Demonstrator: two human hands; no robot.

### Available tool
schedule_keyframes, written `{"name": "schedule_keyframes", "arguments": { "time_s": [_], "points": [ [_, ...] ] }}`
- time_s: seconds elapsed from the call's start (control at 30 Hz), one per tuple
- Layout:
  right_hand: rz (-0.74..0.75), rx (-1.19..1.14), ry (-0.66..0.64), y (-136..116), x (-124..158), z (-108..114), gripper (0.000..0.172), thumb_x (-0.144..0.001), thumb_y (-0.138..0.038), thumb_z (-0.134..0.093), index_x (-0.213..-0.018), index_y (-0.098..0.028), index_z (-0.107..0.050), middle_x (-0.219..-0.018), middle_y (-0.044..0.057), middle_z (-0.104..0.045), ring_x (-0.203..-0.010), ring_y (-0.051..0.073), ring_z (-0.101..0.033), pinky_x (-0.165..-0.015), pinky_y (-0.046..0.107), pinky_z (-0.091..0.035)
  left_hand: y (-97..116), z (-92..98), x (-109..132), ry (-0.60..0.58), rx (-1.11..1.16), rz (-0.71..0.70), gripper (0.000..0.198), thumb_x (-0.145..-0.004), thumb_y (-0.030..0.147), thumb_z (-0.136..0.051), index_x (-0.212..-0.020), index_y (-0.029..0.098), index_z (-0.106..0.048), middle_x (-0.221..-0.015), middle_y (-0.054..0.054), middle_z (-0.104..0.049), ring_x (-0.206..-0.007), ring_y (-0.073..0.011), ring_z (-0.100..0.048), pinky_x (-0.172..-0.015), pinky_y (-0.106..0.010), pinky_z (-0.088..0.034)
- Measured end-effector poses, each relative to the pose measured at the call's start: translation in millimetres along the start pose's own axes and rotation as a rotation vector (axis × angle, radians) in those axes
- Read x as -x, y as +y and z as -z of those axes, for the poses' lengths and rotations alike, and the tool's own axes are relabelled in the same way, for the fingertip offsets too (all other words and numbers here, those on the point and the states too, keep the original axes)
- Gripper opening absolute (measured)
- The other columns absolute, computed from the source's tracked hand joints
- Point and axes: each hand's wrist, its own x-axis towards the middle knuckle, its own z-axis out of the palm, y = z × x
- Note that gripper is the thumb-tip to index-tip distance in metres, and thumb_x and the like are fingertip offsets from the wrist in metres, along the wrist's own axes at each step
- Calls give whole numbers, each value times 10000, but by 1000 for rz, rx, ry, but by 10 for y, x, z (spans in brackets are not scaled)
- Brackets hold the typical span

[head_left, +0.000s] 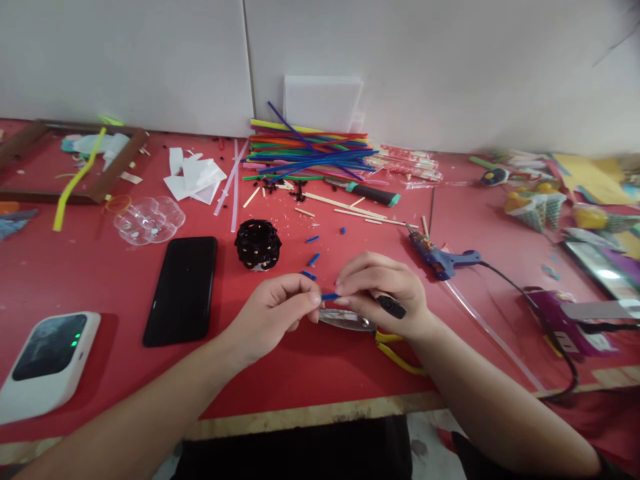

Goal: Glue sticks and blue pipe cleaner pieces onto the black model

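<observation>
A short blue pipe cleaner piece is pinched at its left end by my left hand and at its right end by my right hand. Against my right palm rests a black-handled tool, its working end hidden. Below my fingers lies a metal tool; yellow handles show just to its right. More cut blue pieces are scattered beyond my hands. A round black cup-like object made of fuzzy loops stands to their left.
Bundled coloured pipe cleaners lie by the wall, near wooden sticks and a black-and-green handled cutter. At right is a corded blue glue gun. A black phone, clear plastic palette and white device sit left.
</observation>
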Motion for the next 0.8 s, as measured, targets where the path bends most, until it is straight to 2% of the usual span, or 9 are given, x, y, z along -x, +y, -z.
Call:
{"name": "schedule_keyframes", "arguments": {
  "time_s": [0.23,0.33,0.4,0.47,0.53,0.6,0.67,0.8],
  "points": [
    [23,43,1,5,51,-39,188,-886,-104,-684,-1015,-238,-711,-825,39,-733,-765,163,-697,-693,293,-577,-15,-15,-8,7,-15,24,220,-869,368,-616,-746,191,-571,-637,35,-554,-478,-58,-333,-464,-222,-239],
    [-67,102,46,34,42,-6,104,-882,-139,-692,-934,-229,-700,-813,33,-726,-727,158,-680,-671,292,-557,-20,2,-2,75,-117,-52,277,-936,443,-562,-824,196,-618,-689,14,-593,-482,-72,-367,-452,-228,-281],
    [-236,207,129,87,24,52,31,-876,-194,-699,-857,-217,-691,-779,20,-714,-670,145,-647,-621,270,-522,-13,33,9,171,-271,-173,325,-1001,458,-471,-921,199,-650,-752,-11,-632,-541,-99,-469,-495,-241,-369],
    [-444,318,177,160,8,119,66,-866,-239,-690,-812,-202,-688,-737,7,-699,-629,134,-609,-581,252,-476,-6,74,16,253,-510,-305,300,-1032,392,-436,-975,197,-657,-829,-34,-666,-690,-138,-589,-628,-267,-465],
    [-620,396,138,233,5,165,94,-853,-271,-675,-812,-190,-697,-696,-1,-680,-602,133,-579,-562,247,-436,-11,112,13,268,-776,-399,211,-1020,292,-471,-985,188,-651,-907,-53,-682,-829,-173,-638,-754,-302,-499],
    [-726,439,51,291,17,171,129,-852,-298,-657,-818,-183,-704,-660,-3,-662,-577,137,-557,-549,249,-405,-37,137,0,237,-989,-442,147,-995,215,-500,-1002,177,-642,-971,-70,-682,-874,-197,-649,-791,-333,-507],
    [-751,472,-21,326,36,139,151,-862,-312,-639,-825,-183,-707,-683,8,-669,-594,145,-563,-561,254,-396,-79,143,-20,210,-1124,-443,128,-979,181,-517,-1023,169,-637,-1009,-85,-678,-896,-223,-656,-793,-361,-516],
    [-648,576,-82,360,63,82,204,-870,-269,-613,-691,-183,-658,-690,30,-631,-627,150,-560,-585,263,-378,-161,112,-56,252,-1245,-408,112,-950,255,-617,-1024,172,-631,-1041,-97,-680,-949,-267,-671,-793,-389,-539]
  ]
}}
